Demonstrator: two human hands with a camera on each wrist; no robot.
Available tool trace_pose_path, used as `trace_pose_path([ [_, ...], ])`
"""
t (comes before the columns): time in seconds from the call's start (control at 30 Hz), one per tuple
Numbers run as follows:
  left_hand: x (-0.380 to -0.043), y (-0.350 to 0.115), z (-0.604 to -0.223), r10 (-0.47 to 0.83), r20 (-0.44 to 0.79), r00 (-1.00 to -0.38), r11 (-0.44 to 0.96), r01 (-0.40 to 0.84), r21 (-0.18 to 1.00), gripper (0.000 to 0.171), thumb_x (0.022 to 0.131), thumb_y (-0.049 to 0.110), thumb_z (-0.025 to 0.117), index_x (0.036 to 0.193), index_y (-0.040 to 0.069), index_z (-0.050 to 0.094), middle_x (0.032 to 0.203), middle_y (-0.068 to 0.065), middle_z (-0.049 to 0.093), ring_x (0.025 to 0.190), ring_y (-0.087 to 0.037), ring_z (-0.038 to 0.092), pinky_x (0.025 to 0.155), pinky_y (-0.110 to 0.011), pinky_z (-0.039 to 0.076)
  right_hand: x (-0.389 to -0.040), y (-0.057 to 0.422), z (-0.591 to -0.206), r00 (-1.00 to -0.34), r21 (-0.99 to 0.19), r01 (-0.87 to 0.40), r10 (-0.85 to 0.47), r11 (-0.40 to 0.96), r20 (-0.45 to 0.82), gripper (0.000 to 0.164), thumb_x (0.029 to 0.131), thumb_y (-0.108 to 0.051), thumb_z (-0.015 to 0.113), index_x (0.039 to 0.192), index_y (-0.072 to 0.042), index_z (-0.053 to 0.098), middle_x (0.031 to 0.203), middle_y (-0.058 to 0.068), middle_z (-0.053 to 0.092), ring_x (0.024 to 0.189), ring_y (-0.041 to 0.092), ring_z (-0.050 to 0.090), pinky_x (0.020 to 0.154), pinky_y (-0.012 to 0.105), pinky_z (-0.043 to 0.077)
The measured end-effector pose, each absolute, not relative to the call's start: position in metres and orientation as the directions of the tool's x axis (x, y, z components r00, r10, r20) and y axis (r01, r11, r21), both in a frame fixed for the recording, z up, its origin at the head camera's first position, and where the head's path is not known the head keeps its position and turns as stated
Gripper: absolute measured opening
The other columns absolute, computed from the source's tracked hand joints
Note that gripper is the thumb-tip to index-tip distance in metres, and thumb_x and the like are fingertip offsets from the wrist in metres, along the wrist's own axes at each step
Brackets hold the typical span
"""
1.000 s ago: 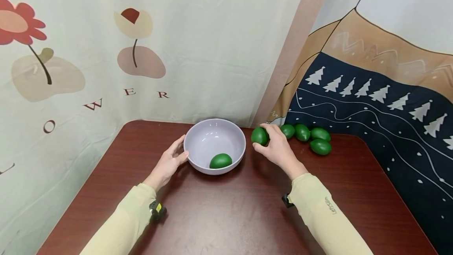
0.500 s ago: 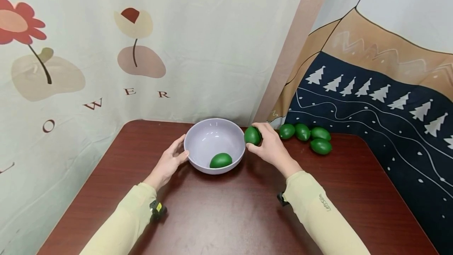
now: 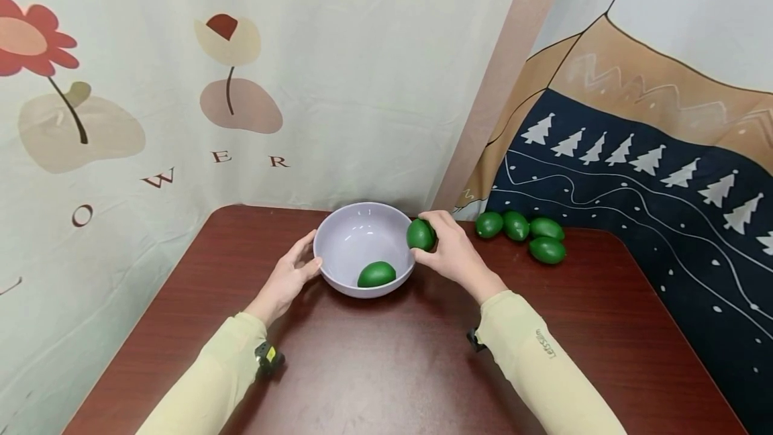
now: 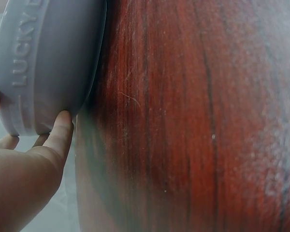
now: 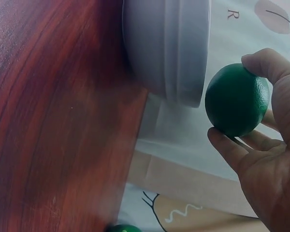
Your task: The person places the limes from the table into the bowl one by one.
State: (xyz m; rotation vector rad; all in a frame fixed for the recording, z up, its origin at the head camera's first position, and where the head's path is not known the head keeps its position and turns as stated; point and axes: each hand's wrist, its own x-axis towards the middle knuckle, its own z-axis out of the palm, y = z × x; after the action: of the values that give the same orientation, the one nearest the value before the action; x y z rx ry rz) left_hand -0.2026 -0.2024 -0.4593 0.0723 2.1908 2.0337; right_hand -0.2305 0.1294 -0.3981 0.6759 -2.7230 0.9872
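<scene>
A lavender bowl (image 3: 353,240) stands near the far edge of the table, with one dark green lime (image 3: 377,274) lying inside at its near side. My left hand (image 3: 285,282) holds the bowl's left side, thumb at the rim; in the left wrist view its fingertips (image 4: 63,118) rest on the outer wall, below raised lettering. At the opposite rim, my right hand (image 3: 454,252) grips another lime (image 3: 421,235) between thumb and fingers. In the right wrist view this held lime (image 5: 237,99) is raised level with the rim, beside the bowl wall (image 5: 166,48).
Several more limes (image 3: 516,226) are grouped at the back right of the reddish-brown wooden table (image 3: 374,368). A pale curtain (image 3: 362,86) with printed flowers hangs behind, and a dark blue cloth (image 3: 640,200) with white trees hangs on the right.
My right hand has carried its lime leftward, from the table beside the other limes to the bowl's right rim. The left hand and the bowl have stayed put.
</scene>
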Motion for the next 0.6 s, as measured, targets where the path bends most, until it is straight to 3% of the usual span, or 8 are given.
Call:
trace_pose_path([
  [0.6, -0.202, -0.202, -0.458, 0.146, -0.084, -0.986, 0.055, -0.077, 0.996, 0.066, 0.108, 0.001, 0.049, 0.166, 0.01, 0.019, 0.165, -0.026, 0.025, 0.13, -0.034, 0.049, 0.096, -0.021, 0.055, -0.231, 0.118, -0.401, -0.877, -0.55, -0.48, -0.389, 0.683, 0.283, 0.055, 0.086, -0.02, 0.082, 0.136, -0.01, 0.06, 0.137, 0.01, 0.055, 0.112, 0.03, 0.06, 0.096, 0.046, 0.057],
])
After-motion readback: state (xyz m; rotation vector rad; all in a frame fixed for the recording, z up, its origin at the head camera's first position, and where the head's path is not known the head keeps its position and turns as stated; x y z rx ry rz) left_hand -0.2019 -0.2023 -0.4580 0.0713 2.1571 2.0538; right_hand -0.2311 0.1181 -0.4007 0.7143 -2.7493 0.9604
